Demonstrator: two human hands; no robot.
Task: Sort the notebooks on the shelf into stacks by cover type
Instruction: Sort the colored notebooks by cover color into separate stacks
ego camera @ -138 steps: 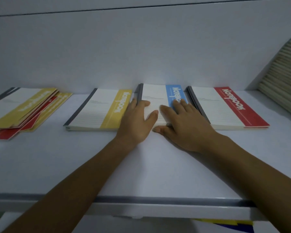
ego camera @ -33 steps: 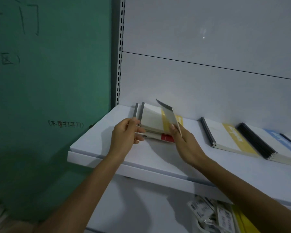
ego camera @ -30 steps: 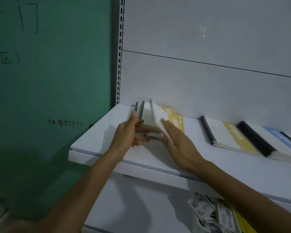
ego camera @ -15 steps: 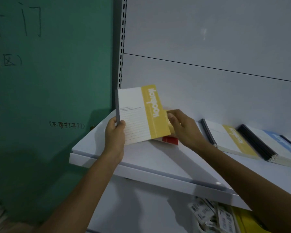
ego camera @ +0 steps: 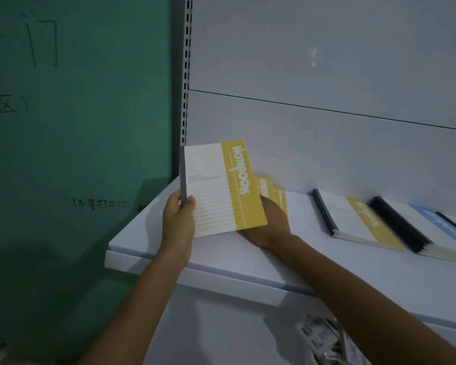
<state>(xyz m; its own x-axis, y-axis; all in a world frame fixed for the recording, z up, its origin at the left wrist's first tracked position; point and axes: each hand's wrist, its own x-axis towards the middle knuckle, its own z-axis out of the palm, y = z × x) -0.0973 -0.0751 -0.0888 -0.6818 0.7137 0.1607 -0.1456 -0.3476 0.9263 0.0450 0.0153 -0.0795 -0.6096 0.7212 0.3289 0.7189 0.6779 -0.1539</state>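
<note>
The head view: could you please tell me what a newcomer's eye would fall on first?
A yellow notebook stands out, held up over the left end of the shelf by the left hand gripping its grey spine. The right hand reaches to the pile behind it; a yellow stack and a blue stack lie rightwards.

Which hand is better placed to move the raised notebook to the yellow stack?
Left, probably: the left hand grips the notebook by its spine; the right hand rests on the pile.
</note>
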